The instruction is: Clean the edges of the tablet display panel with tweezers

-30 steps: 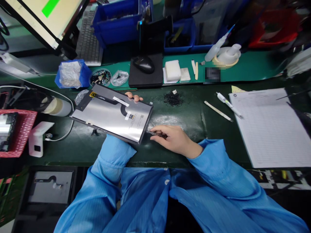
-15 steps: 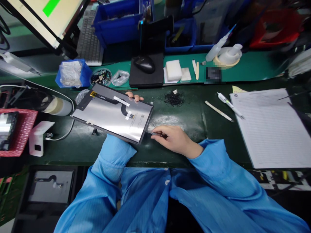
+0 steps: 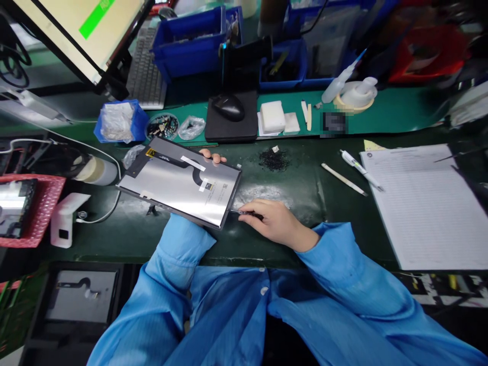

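Note:
A tablet display panel (image 3: 179,185), silver-backed with a dark flex cable and white tape strips, is tilted above the bench. My left hand (image 3: 213,156) holds it from beneath, its fingertips curled over the far edge and the palm hidden under the panel. My right hand (image 3: 272,221) is closed round a slim dark tool, which looks like tweezers (image 3: 249,213). The tool's thin tip meets the panel's right edge near the close corner. Beyond the panel, a heap of small black scraps (image 3: 274,158) lies on the bench.
Blue bins (image 3: 190,46), a mouse (image 3: 227,108) and white foam blocks (image 3: 272,116) line the back. A pen (image 3: 360,169), a cream stick (image 3: 344,179) and a paper pad (image 3: 423,208) lie right. Pink bubble wrap (image 3: 48,216) sits left; another panel (image 3: 82,295) rests lower left.
The whole view has shifted slightly, so the bench things appear a little lower and, at left, further right. Both hands keep their holds, with the tool tip still at the panel's edge.

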Demonstrator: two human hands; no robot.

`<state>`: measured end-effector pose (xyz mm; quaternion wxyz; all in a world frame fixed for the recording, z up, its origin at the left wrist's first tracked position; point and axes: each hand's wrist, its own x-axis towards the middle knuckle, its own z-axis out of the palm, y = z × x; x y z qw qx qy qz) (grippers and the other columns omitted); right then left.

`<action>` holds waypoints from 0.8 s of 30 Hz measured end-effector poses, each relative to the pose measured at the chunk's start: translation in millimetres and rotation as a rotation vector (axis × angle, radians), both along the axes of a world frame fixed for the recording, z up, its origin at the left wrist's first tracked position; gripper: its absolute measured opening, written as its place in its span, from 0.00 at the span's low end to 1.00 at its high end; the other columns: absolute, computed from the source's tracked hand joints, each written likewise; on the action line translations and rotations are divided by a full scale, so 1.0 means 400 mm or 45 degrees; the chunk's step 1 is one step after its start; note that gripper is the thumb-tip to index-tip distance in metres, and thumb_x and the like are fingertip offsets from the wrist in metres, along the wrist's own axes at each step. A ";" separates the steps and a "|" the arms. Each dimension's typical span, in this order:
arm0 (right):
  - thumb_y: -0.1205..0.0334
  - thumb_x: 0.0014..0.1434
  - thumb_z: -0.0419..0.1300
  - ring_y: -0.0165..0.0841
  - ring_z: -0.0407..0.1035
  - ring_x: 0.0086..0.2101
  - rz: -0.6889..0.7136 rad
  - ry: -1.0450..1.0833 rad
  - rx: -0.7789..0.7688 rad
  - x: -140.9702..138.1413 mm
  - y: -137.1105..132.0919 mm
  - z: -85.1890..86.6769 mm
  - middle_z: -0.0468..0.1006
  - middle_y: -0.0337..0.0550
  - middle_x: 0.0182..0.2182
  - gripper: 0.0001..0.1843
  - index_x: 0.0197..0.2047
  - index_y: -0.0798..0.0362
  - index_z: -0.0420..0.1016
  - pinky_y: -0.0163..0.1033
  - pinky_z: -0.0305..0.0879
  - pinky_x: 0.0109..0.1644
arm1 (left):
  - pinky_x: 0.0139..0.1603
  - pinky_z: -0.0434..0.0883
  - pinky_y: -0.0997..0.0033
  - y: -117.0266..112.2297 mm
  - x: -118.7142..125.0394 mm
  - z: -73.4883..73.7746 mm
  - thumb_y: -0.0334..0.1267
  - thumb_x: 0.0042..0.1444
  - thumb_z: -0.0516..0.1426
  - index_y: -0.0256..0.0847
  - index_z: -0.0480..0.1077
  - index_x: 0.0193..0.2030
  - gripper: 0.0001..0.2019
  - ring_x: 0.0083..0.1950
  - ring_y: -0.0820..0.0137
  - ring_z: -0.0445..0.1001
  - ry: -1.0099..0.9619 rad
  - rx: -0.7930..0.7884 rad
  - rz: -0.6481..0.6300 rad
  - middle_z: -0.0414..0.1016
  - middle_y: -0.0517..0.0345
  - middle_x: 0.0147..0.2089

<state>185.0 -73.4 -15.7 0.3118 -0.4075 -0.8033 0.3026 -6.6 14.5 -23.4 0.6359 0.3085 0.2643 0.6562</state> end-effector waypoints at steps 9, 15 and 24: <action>0.53 0.69 0.62 0.31 0.76 0.29 -0.062 -0.005 -0.114 0.002 -0.004 0.001 0.83 0.38 0.31 0.10 0.47 0.48 0.81 0.35 0.70 0.35 | 0.62 0.74 0.56 0.009 -0.008 -0.014 0.67 0.59 0.57 0.46 0.66 0.39 0.24 0.45 0.64 0.77 -0.031 0.035 -0.036 0.70 0.57 0.36; 0.57 0.74 0.55 0.34 0.79 0.37 0.043 -0.022 0.051 0.007 0.001 0.002 0.85 0.43 0.38 0.15 0.46 0.49 0.82 0.37 0.70 0.40 | 0.62 0.72 0.57 0.002 -0.011 -0.005 0.66 0.58 0.58 0.46 0.66 0.41 0.24 0.47 0.63 0.75 -0.035 -0.001 -0.080 0.70 0.55 0.38; 0.55 0.72 0.59 0.33 0.78 0.35 0.015 -0.021 0.012 0.005 -0.002 -0.004 0.84 0.42 0.37 0.11 0.45 0.49 0.82 0.37 0.70 0.40 | 0.64 0.71 0.55 -0.006 -0.004 0.003 0.67 0.60 0.56 0.46 0.65 0.42 0.24 0.48 0.62 0.76 0.010 0.005 -0.042 0.70 0.55 0.38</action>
